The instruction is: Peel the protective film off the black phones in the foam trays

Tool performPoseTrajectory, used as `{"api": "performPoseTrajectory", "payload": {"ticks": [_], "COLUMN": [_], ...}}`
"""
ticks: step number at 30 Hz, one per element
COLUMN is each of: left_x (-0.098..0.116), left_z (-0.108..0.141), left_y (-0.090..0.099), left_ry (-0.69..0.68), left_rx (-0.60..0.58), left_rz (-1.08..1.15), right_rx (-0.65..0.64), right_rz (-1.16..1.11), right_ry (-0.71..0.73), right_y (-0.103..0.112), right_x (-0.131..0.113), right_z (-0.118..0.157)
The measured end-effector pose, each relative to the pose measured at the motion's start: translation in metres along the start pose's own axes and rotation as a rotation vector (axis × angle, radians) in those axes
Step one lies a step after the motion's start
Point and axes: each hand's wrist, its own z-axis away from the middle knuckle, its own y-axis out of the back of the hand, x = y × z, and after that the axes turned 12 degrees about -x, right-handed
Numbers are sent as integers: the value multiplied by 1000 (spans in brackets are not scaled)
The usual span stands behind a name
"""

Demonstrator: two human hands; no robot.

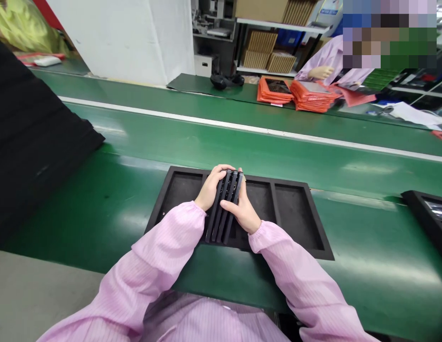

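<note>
Between my two hands stands a bunch of several thin black panels (224, 213), on edge and side by side. Their exact kind is not clear. My left hand (207, 191) grips the bunch from the left, fingers curled over its far end. From the right, my right hand (245, 211) closes on it, with the thumb lying across the upper edges. Under the panels lies a black foam tray (321, 227) divided into compartments. The panels cover part of its middle, and whether they touch its floor is hidden.
A tall stack of black foam sheets (35, 152) leans in at left. Another black tray (417, 213) sits at the right edge. Beyond a white strip (206, 121) lie orange packets (313, 97) and a dark object (226, 81). A co-worker's hand (321, 72) is near the packets.
</note>
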Motion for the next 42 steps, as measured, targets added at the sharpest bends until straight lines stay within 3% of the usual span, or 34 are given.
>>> {"api": "performPoseTrajectory", "payload": {"ticks": [3,11,15,20,28,35,42], "left_x": [-1,3,3,-4,-6,-7,-8], "left_z": [5,15,11,3,2,4,6], "left_y": [4,15,17,20,22,24,23], "left_ry": [-56,-113,-29,127,95,76,72], "left_rx": [-37,-63,-27,71,57,29,-4], "left_rz": [39,-111,-102,121,194,68,150], "right_rx": [-3,-44,30,59,7,49,32], "right_rz": [55,76,27,-76,-130,-309,-363], "right_ry": [16,-11,-46,-157,-99,-200,-202], "right_y": [3,7,1,-4,-1,-1,3], "right_x": [-1,-1,-5,-2,-1,-6,0], "right_z": [-2,-8,-13,-18,-17,-12,-13]}}
